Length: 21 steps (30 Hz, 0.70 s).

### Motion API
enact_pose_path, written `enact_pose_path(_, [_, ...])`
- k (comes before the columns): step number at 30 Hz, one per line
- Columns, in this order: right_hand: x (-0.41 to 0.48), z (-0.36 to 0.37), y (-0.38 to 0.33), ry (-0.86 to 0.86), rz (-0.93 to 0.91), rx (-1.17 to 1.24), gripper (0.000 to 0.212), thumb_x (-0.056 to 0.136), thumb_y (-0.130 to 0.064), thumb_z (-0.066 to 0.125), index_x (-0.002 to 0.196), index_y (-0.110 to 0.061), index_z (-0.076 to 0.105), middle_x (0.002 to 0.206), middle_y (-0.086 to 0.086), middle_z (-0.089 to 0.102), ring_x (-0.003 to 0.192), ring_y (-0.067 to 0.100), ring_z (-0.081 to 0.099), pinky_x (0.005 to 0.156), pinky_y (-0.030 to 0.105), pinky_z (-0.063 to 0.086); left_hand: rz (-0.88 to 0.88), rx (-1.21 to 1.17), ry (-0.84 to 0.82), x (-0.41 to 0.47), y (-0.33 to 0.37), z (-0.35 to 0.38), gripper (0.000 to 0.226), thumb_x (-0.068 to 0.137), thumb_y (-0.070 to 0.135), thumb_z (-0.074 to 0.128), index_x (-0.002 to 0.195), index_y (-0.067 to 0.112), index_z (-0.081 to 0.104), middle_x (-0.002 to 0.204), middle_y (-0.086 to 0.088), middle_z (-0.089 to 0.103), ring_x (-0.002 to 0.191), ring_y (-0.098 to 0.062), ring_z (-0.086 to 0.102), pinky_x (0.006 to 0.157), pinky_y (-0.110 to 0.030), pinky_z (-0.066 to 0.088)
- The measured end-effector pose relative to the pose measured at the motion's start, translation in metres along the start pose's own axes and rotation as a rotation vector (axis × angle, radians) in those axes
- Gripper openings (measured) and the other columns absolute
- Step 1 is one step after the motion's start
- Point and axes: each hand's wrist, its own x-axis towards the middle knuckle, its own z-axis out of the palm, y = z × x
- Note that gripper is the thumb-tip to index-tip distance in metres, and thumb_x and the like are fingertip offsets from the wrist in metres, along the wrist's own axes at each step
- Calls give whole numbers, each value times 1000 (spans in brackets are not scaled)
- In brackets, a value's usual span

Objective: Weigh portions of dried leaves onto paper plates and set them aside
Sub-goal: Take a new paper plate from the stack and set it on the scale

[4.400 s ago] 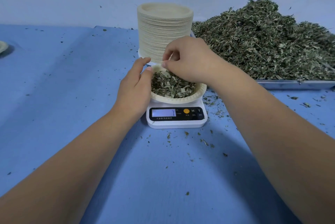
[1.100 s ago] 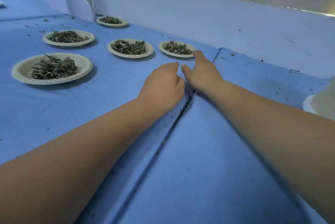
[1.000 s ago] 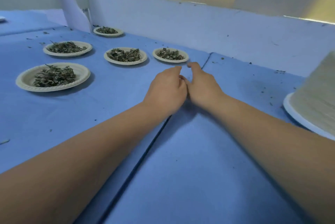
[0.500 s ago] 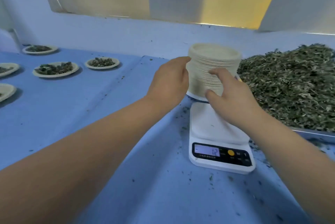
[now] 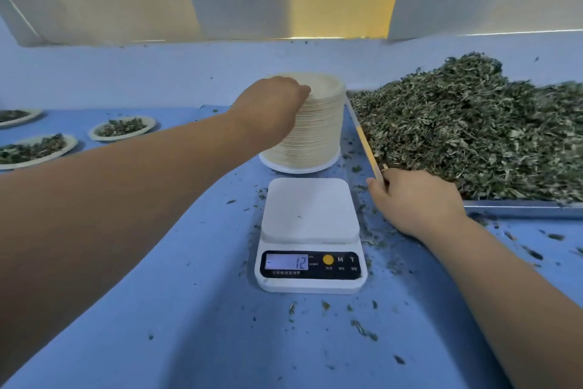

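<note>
A tall stack of paper plates (image 5: pixel 315 127) stands behind a white digital scale (image 5: pixel 310 231). The scale's platform is bare and its display reads 12. My left hand (image 5: pixel 268 105) is curled over the top left rim of the stack. My right hand (image 5: pixel 416 199) lies to the right of the scale with its fingers curled, fingertips touching the near left corner of the metal tray (image 5: pixel 520 209). I see nothing held in it. A big pile of dried leaves (image 5: pixel 473 130) fills that tray.
Three filled paper plates sit at the far left: one (image 5: pixel 123 128) nearest the stack, another (image 5: pixel 34 149) in front, a third (image 5: pixel 15 116) behind. Leaf crumbs are scattered on the blue table cover (image 5: pixel 189 310) around the scale. A blue wall edge runs behind.
The view swung from the filled plates back to the scale. My right hand left the plate stack and dropped to the tray corner. My left hand rose to the stack's top.
</note>
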Motion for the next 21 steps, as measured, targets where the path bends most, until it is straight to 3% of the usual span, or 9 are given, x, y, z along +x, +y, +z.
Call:
enact_pose_path(3, [-2, 2, 0, 38, -2, 7, 49, 100, -61, 28, 87, -22, 55, 68, -1, 58, 57, 20, 55, 54, 31, 44, 66, 78, 2, 0, -1, -4, 27, 88, -4, 42, 108, 8, 54, 86, -5, 46, 76, -26, 43, 64, -36, 32])
enact_pose_path(6, [-3, 2, 0, 46, -6, -1, 48, 100, -60, 30, 89, -21, 57, 68, -1, 58, 57, 21, 55, 53, 30, 42, 127, 145, -26, 1, -2, -7, 26, 85, -5, 43, 107, 7, 52, 75, -2, 38, 70, -27, 43, 58, -36, 31])
enact_pose_path(10, [-2, 4, 0, 60, -22, 6, 48, 100, -60, 31, 87, -22, 57, 67, -2, 58, 56, 21, 56, 52, 30, 43, 170, 190, -39, 4, -5, -11, 37, 85, -4, 45, 120, 8, 52, 74, -2, 41, 64, -24, 39, 53, -34, 27])
enact_pose_path(14, [-1, 7, 1, 82, -19, 6, 46, 99, -59, 31, 85, -23, 56, 65, -2, 57, 54, 20, 55, 51, 29, 41, 219, 244, -67, 4, -6, -16, 50, 86, -3, 47, 135, 8, 42, 90, -9, 56, 73, -28, 47, 56, -36, 34])
enact_pose_path(19, [-1, 9, 1, 95, -19, 20, 47, 98, -59, 31, 84, -23, 56, 65, -3, 58, 55, 19, 55, 51, 28, 42, 305, 335, -20, 3, 0, -17, 71, 82, -3, 53, 145, 11, 23, 79, -7, 51, 62, -27, 46, 48, -35, 26])
enact_pose_path(21, [-1, 8, 1, 94, -20, 17, 46, 98, -59, 31, 83, -23, 56, 65, -3, 58, 55, 20, 55, 52, 29, 43, 330, 368, 19, 3, 0, -14, 77, 81, -4, 54, 146, 11, 17, 81, -7, 50, 63, -27, 44, 50, -36, 31])
